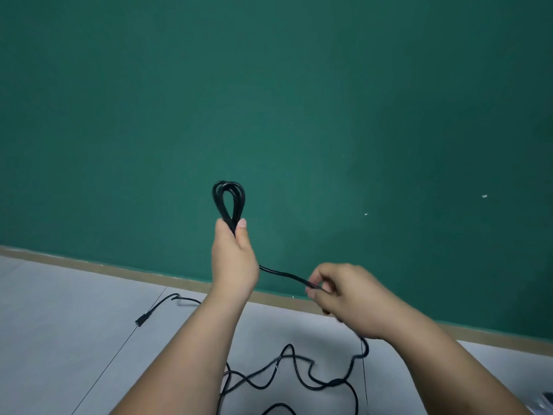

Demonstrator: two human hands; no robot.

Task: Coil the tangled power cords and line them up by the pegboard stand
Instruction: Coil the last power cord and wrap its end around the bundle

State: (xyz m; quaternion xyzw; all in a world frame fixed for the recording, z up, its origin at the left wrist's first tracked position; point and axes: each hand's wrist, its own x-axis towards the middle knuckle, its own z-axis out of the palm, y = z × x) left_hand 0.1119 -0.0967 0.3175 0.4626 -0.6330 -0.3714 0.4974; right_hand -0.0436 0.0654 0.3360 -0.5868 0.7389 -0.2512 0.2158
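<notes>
My left hand [233, 259] is raised in front of the green wall and grips a black power cord, with a small coil of loops [229, 199] standing up above its fist. From that fist the cord [284, 275] runs right to my right hand [350, 298], which pinches it between thumb and fingers. Below my right hand the same cord drops to a loose tangle [299, 375] on the grey floor. The pegboard stand is out of view.
A cord end with a black plug [140, 321] lies on the floor tiles at the left, near the tan baseboard [89, 266]. The green wall [269, 85] fills the upper view. A dark object [546, 398] peeks in at the lower right edge.
</notes>
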